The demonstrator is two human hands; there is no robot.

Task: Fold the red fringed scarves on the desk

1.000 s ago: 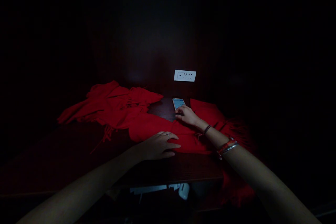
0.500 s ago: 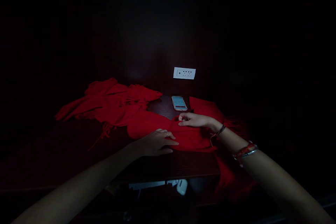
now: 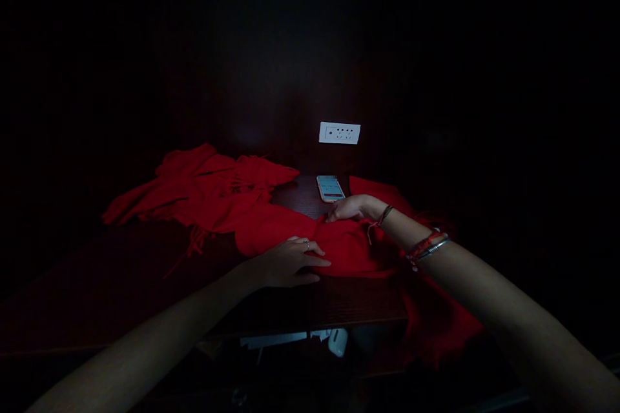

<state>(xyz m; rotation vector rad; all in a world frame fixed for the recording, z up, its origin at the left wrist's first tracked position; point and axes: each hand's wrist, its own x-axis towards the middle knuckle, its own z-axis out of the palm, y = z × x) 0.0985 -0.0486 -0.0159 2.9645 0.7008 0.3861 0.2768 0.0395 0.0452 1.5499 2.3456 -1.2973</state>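
A red fringed scarf (image 3: 278,224) stretches across the dark wooden table, with a bunched, tasselled heap on its left and an end hanging over the front edge at right. My left hand (image 3: 290,262), with a ring on one finger, lies on the scarf's near edge, fingers spread and flat. At the far edge of the middle stretch, my right hand (image 3: 345,208) has its fingers curled down onto the cloth, gripping it. Its fingertips are partly hidden. Bracelets circle the right wrist and forearm.
Just beyond my right hand a phone (image 3: 330,188) lies with its screen lit. A white socket panel (image 3: 340,133) is on the dark back wall. Below the tabletop's front edge (image 3: 358,322) sit a white rounded object (image 3: 338,342) and some pale sheets. The surroundings are very dark.
My right hand has shifted slightly away from me, toward the phone, and its forearm has swung left. The cloth beneath it has moved a little. My left hand stays put.
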